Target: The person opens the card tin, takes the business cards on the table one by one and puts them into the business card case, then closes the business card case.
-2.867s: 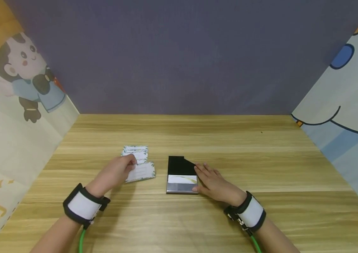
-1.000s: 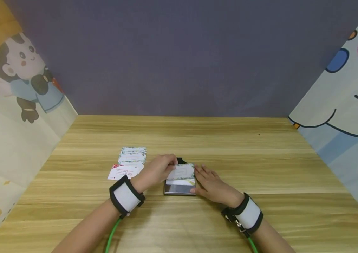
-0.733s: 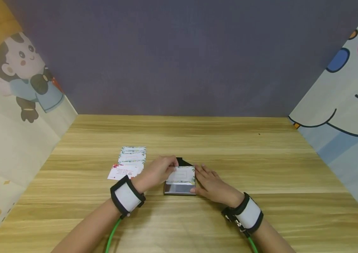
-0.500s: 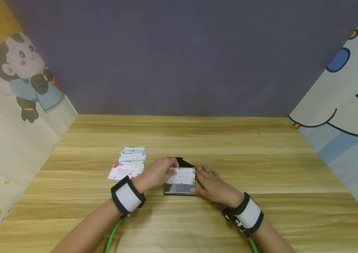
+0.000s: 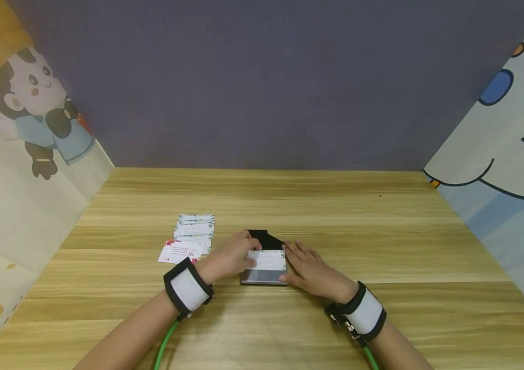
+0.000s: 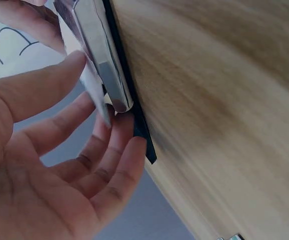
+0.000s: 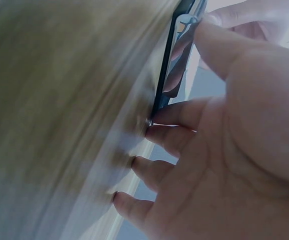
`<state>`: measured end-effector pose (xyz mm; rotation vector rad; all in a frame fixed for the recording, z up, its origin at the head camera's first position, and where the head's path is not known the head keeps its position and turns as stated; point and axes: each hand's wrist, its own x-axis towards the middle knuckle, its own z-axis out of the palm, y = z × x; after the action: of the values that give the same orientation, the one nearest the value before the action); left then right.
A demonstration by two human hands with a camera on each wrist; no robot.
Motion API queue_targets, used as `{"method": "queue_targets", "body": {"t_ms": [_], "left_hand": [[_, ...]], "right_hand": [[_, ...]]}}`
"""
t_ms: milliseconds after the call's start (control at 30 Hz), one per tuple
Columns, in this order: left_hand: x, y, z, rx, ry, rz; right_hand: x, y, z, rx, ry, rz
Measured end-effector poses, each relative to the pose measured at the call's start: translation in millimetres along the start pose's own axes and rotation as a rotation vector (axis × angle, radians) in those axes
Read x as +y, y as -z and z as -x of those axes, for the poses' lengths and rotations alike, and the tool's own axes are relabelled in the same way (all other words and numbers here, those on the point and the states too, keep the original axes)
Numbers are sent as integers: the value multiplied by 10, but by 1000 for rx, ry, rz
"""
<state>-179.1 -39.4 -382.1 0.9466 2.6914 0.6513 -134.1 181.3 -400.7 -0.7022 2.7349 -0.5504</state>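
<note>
A card case (image 5: pixel 262 277), black at its far flap and shiny metal at the near end, lies open on the table before me. A white business card (image 5: pixel 268 261) with a leafy border lies over its middle, with the near edge at the metal part. My left hand (image 5: pixel 227 257) pinches this card at its left end; in the left wrist view the thumb presses the card's face (image 6: pixel 90 82). My right hand (image 5: pixel 314 270) rests at the case's right side, fingers extended. In the right wrist view its thumb touches the case (image 7: pixel 167 75) and other fingertips rest on the table.
To the left lie several overlapping leafy-bordered cards (image 5: pixel 194 230), with a red-flowered card (image 5: pixel 178 252) at their near side. The wood table (image 5: pixel 410 226) meets a dark back wall (image 5: pixel 262 87) and printed side panels. Green cables trail from both wristbands.
From the pile at left, my left hand has carried the leafy-bordered card right to the case. Over the last second the card has slid nearer, baring more black flap. My right hand has stayed.
</note>
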Motion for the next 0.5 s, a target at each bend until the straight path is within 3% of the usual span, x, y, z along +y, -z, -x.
{"method": "queue_targets", "body": {"t_ms": [500], "left_hand": [[54, 9, 34, -67, -39, -139]], "right_hand": [[4, 2, 3, 3, 7, 2]]}}
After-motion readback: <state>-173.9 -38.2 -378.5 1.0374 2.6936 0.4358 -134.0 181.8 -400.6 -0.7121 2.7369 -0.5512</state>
